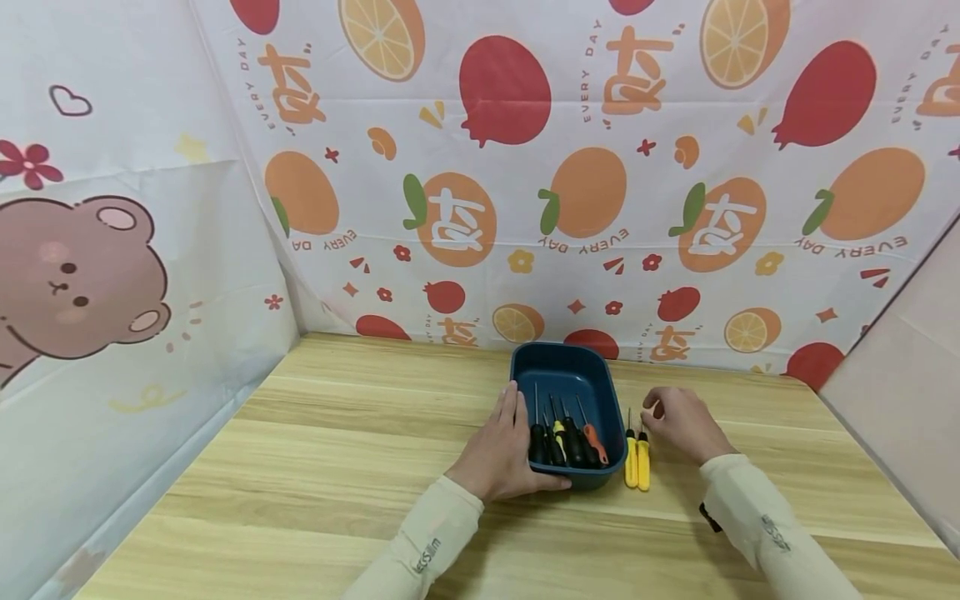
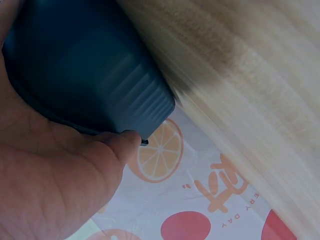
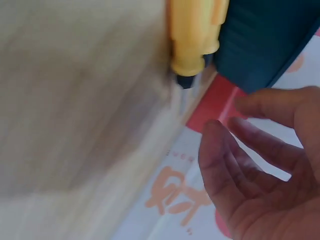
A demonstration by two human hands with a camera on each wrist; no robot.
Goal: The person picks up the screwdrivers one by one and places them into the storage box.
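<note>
A dark blue box stands on the table. Inside lie several screwdrivers, most with black handles, one of them black and yellow, and an orange-handled tool. My left hand holds the box at its near left corner, fingers along the left side and thumb across the front. Just right of the box, two yellow-handled screwdrivers lie side by side, shafts pointing away. My right hand hovers by their shafts. In the right wrist view its loosely bent fingers hold nothing.
The wood-grain table runs back to a fruit-printed cloth. A bear-printed cloth hangs at the left, and a pale wall closes the right side.
</note>
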